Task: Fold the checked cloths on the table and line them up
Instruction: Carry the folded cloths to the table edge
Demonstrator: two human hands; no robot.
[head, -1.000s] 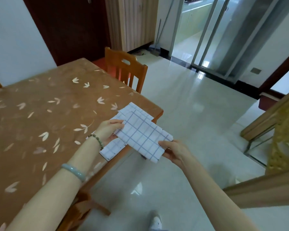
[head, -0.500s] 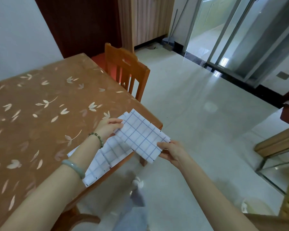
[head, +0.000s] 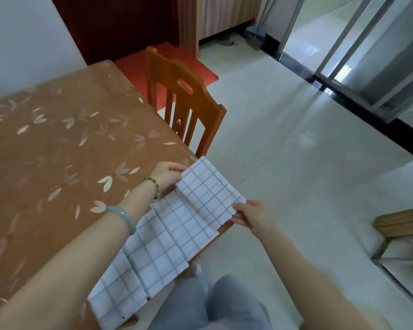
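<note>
Four checked cloths (head: 157,253) overlap in a row along the table (head: 45,151) edge. Left hand (head: 168,173) and right hand (head: 250,216) pinch opposite corners of the end cloth (head: 205,189). Brown leaf-print cover on the table, slatted wooden chair (head: 186,101), glossy pale tiled floor (head: 296,151).

Cloths (head: 208,194) were white, thin blue grid. Table cover (head: 57,151) brown, pale leaf print. Chair (head: 184,96) orange wood. Mat (head: 177,60) red. Bangle (head: 124,216) pale green. Floor (head: 296,163) off-white.

Wooden chair (head: 198,98) is set on pale tiled floor (head: 296,163); red mat (head: 186,58) is laid behind it.
</note>
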